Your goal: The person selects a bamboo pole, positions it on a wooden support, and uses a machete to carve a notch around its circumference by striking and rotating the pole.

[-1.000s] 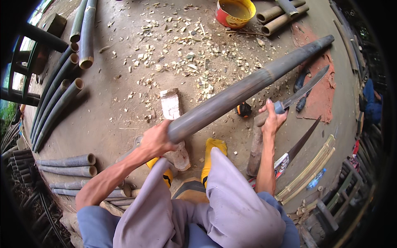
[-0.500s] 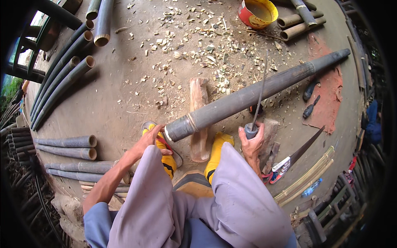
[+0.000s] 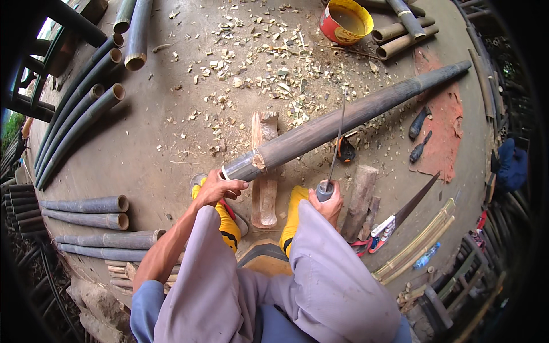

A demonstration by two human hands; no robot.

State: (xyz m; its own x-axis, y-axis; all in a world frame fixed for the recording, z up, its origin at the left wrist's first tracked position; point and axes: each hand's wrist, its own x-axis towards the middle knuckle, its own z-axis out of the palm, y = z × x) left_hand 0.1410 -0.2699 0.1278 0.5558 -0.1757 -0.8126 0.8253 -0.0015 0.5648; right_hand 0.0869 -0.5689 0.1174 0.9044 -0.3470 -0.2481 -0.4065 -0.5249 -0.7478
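Just one bamboo pole (image 3: 311, 137) and one knife (image 3: 325, 192).

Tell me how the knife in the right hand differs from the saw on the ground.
The knife is gripped in the right hand, while the saw lies on the ground. The knife's blade is seen nearly edge-on, as a thin line; the saw's blade shows its broad side. The knife has a grey collar, the saw a white and red handle. Both have long blades.
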